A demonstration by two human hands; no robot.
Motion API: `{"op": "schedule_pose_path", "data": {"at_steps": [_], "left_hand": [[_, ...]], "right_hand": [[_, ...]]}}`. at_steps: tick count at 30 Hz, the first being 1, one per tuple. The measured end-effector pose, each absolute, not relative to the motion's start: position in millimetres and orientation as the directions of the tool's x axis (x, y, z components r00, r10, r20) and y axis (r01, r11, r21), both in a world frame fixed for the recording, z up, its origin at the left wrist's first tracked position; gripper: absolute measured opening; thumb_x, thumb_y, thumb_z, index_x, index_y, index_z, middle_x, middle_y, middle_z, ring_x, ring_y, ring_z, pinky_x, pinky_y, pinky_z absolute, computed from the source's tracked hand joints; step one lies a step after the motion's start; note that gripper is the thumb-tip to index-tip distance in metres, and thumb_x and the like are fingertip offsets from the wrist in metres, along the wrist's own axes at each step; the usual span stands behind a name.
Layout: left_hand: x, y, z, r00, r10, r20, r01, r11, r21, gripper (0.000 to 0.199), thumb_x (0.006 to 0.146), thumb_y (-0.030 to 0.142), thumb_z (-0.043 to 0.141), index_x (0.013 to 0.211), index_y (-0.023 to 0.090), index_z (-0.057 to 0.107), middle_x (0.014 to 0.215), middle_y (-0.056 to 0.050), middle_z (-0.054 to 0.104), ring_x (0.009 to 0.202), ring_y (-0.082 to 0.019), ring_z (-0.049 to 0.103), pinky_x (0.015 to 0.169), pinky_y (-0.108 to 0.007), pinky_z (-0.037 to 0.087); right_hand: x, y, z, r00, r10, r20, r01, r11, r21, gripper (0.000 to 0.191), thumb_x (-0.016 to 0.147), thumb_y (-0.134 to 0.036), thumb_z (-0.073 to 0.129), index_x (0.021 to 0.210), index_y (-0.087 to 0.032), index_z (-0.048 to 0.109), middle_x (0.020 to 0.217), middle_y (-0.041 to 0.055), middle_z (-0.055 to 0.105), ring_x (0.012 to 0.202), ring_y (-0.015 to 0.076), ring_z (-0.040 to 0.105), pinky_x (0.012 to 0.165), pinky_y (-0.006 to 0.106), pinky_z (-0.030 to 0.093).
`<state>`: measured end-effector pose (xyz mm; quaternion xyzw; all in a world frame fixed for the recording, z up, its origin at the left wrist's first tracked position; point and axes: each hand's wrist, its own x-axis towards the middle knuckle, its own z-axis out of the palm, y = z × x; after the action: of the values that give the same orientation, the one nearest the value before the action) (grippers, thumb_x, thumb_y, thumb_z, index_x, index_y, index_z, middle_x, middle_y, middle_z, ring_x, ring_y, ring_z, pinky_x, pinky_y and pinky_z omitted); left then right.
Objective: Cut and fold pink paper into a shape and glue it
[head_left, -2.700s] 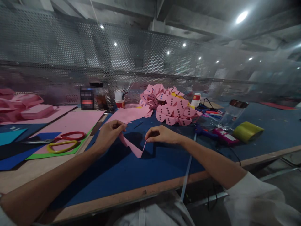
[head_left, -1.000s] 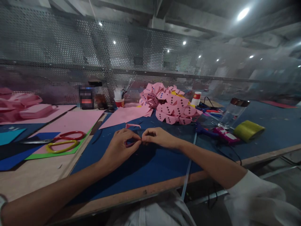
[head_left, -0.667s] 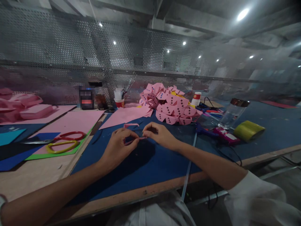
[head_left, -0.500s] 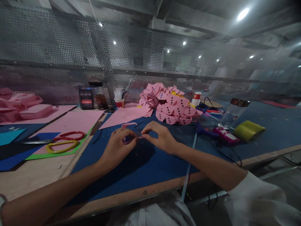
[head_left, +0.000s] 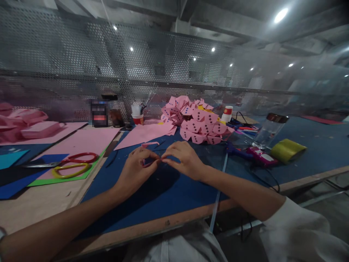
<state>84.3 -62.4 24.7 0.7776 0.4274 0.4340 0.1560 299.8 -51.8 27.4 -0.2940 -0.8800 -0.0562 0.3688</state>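
Over the blue tabletop (head_left: 152,203), my two hands meet fingertip to fingertip. My left hand (head_left: 137,165) is closed in a pinch on a thin pink paper strip (head_left: 144,162), part of which shows inside the curl of the fingers. My right hand (head_left: 185,160) pinches at the strip's end, thumb against fingers, where a small pink bit shows between the fingertips. The fingers hide most of the strip. Just behind my left hand lies another narrow pink paper piece (head_left: 148,144).
Pink dotted paper shapes (head_left: 200,122) are heaped behind my hands, beside pink sheets (head_left: 144,134). To the left lie scissors (head_left: 71,170) on coloured paper. A glass jar (head_left: 268,131), a purple glue gun (head_left: 261,155) and a yellow roll (head_left: 289,151) stand right.
My right thumb and fingers have closed together at the strip's end. My left hand has barely moved.
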Motion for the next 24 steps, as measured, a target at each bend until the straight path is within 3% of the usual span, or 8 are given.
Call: {"op": "schedule_pose_path", "data": {"at_steps": [24], "left_hand": [[82.2, -57.8, 20.1, 0.249, 0.762, 0.597, 0.497, -0.63, 0.597, 0.013, 0.083, 0.036, 0.07, 0.085, 0.025, 0.077, 0.094, -0.005, 0.073, 0.1, -0.025, 0.066, 0.094, -0.044, 0.049]], "right_hand": [[299.5, -51.7, 28.9, -0.552, 0.51, 0.659, 0.575, 0.806, -0.142, 0.015, 0.097, -0.03, 0.064, 0.106, -0.023, 0.074, 0.107, 0.0057, 0.074, 0.104, 0.0198, 0.063, 0.092, 0.038, 0.037]]}}
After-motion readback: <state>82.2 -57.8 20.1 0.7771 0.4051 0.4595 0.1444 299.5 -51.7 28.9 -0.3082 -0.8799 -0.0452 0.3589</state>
